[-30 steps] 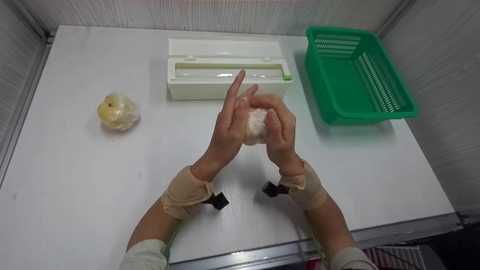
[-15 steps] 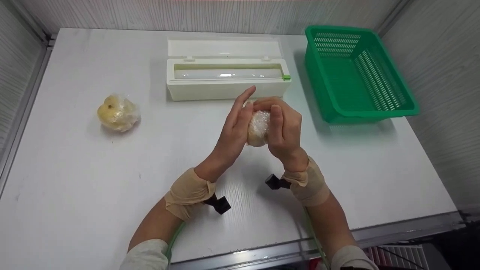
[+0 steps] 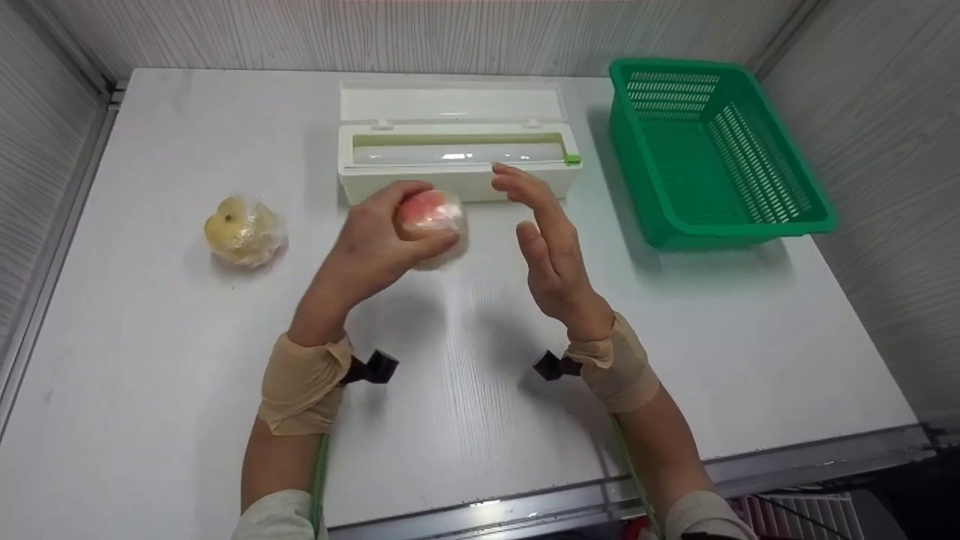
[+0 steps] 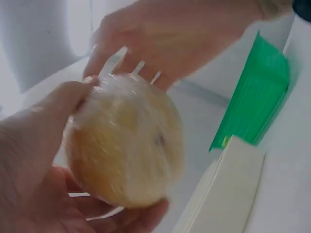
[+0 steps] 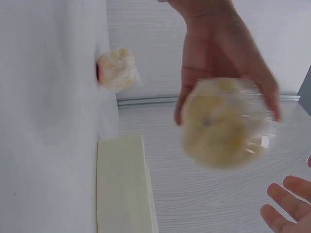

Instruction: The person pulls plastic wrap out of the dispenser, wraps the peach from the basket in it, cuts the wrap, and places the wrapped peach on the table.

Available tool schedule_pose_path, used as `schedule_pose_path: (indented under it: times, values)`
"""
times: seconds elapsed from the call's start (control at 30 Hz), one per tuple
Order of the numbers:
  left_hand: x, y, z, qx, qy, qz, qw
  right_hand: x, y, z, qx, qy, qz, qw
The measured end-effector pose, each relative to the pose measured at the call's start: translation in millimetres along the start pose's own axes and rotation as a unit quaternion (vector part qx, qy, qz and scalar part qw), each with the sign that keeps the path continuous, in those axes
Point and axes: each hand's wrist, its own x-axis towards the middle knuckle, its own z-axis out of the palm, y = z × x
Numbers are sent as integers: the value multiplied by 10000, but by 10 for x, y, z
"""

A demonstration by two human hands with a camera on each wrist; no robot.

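Note:
My left hand (image 3: 371, 236) grips a peach (image 3: 431, 214) wrapped in clear cling film, its thumb and fingers around the sides. The peach shows a red blush in the head view; in the left wrist view its yellow side (image 4: 124, 150) faces the camera, film creased over it. Apart from it, to the right, my right hand (image 3: 551, 251) is held with fingers loosely extended and nothing in them. On the left of the table lies another film-wrapped peach (image 3: 244, 231), yellow in the head view. Both hands are raised over the table in front of the cling film dispenser (image 3: 457, 184).
The dispenser's lid (image 3: 450, 103) stands open, showing the film roll (image 3: 457, 154) and a green slider (image 3: 572, 160) at its right end. A green plastic basket (image 3: 720, 226) with slotted walls stands at the back right. Panelled walls (image 3: 420, 37) enclose the table's back and sides.
The hands have parted from around the wrapped peach. My left hand has carried it leftward, turning its red side into view, while the right hand has opened and stayed near its place.

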Motion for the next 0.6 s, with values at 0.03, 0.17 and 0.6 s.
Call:
schedule_pose_path:
  times: [0.03, 0.17, 0.6]
  values:
    - [-13, -60, -87, 403, 224, -140, 9988, -2, 12, -9, -12, 24, 88, 10000]
    - [-45, -327, -351, 1387, 881, -791, 9832, -5, 73, -29, -108, -23, 348, 9993]
    - [-4, -789, -416, 2517, 1641, -1176, 9465, -23, 168, -102, -711, -480, 1151, 9896]
